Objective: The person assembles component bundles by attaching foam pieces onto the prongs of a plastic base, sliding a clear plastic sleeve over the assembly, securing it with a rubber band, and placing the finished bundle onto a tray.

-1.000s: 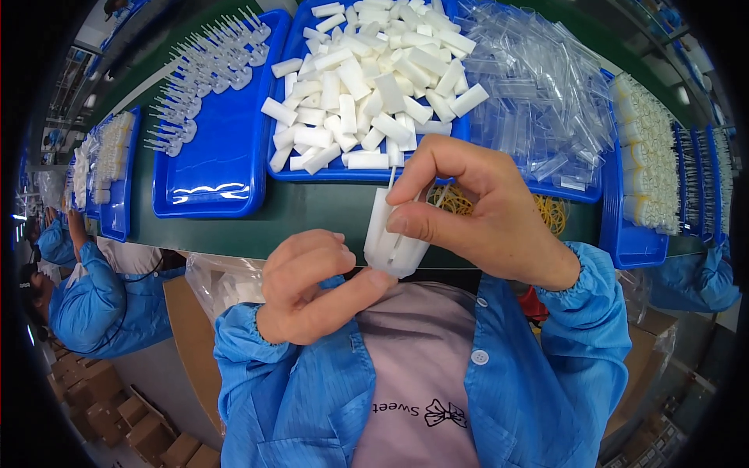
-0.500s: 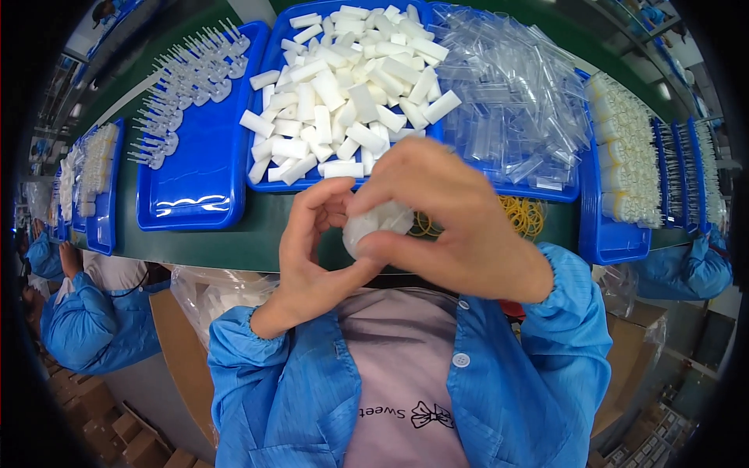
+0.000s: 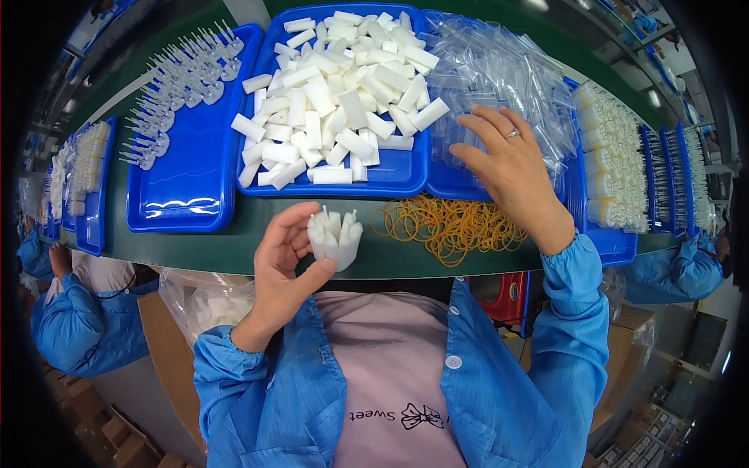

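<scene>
My left hand (image 3: pixel 282 267) grips a bundle of small white plastic tubes (image 3: pixel 335 236), held upright just over the near edge of the green table (image 3: pixel 226 251). My right hand (image 3: pixel 516 175) is spread flat, fingers apart, on a heap of clear plastic bags (image 3: pixel 499 74) in a blue tray (image 3: pixel 449 186); it holds nothing. A pile of yellow rubber bands (image 3: pixel 451 226) lies on the table between my two hands. Right behind the bundle stands a blue tray (image 3: pixel 390 179) heaped with loose white tubes (image 3: pixel 334 117).
To the left is a blue tray (image 3: pixel 183 203) with clear pointed parts (image 3: pixel 175 86) at its far end. More blue trays with white parts (image 3: pixel 616 160) line the right. A bag of white pieces (image 3: pixel 204 308) hangs below the table. A person in blue (image 3: pixel 66 320) sits at left.
My hands were together on the bundle of tubes. My right hand has let go and moved up and right onto the clear bags; my left hand alone now holds the bundle.
</scene>
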